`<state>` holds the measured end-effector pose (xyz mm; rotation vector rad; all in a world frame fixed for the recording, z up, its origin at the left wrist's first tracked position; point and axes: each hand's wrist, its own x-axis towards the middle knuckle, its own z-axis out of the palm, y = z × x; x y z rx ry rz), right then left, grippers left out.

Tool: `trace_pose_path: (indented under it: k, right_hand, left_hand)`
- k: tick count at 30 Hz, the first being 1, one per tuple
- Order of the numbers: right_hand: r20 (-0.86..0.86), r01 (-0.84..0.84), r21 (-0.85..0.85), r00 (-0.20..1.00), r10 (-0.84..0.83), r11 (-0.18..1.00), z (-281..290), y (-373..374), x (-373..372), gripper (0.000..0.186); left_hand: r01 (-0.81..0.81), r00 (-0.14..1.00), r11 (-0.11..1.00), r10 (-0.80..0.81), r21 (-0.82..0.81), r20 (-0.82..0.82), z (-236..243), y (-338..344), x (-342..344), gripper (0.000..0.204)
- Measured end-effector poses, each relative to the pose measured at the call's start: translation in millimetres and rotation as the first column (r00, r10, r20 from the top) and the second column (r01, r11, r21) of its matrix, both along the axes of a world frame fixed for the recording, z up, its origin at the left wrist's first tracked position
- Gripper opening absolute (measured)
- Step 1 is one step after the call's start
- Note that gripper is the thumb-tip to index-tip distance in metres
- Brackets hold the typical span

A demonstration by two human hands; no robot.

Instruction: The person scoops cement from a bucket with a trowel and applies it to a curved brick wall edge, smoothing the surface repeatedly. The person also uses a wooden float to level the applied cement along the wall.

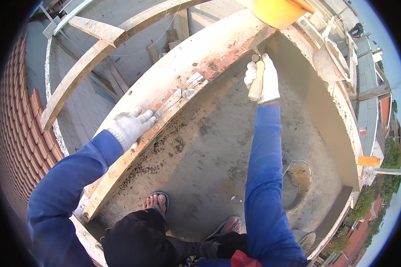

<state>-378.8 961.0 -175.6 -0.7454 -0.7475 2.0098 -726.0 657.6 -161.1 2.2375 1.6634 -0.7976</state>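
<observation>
My right hand (271, 80), in a white knit glove, is stretched forward near the far corner of the grey cement enclosure. Its fingers are closed round the pale wooden handle (256, 84) of a hand tool. The tool's working end is hidden, so its kind cannot be told. My left hand (128, 127), in a dirty white glove, rests with fingers apart on the top of the left wall. Beneath it and alongside runs a long wooden board (165, 113) fixed along the wall's inner edge. Grey mortar smears and bare reddish patches mark the wall top (200, 53).
An orange bucket (278, 12) stands on the wall at the far corner. A round container (298, 184) with a wire handle is on the cement floor (209, 151), right of my sandalled feet. Wooden beams (82, 84) cross beyond the left wall. Roof tiles (24, 133) lie farther left.
</observation>
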Motion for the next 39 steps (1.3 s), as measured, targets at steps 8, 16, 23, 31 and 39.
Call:
trace_pose_path:
  k: [8, 16, 23, 31, 39]
  right_hand:
    - [0.522, 0.072, 0.643, 0.688, -0.505, 0.763, 249, -94, 130, 0.041]
    - [0.470, -0.103, 0.856, -0.259, -0.844, 0.507, 177, -345, 313, 0.029]
    - [0.701, -0.369, 0.223, -0.582, -0.412, 0.902, 59, -443, 411, 0.026]
    - [0.784, -0.423, -0.040, -0.575, -0.234, 0.905, 70, -368, 436, 0.034]
    - [0.899, -0.440, -0.158, -0.434, -0.055, 0.884, 7, -374, 424, 0.044]
  left_hand:
    - [0.013, 0.999, 0.995, -0.017, 0.099, 0.034, 4, 0, 6, 0.081]
    - [-0.079, 0.990, 0.986, 0.096, 0.150, -0.108, 40, -10, 49, 0.086]
    - [-0.118, 0.849, 0.993, 0.113, -0.023, 0.516, 95, -2, 166, 0.041]
    - [-0.035, 0.579, 0.837, 0.463, -0.546, 0.671, -33, 71, 435, 0.075]
    - [-0.225, 0.013, 0.862, 0.470, -0.455, 0.883, -81, 6, 506, 0.064]
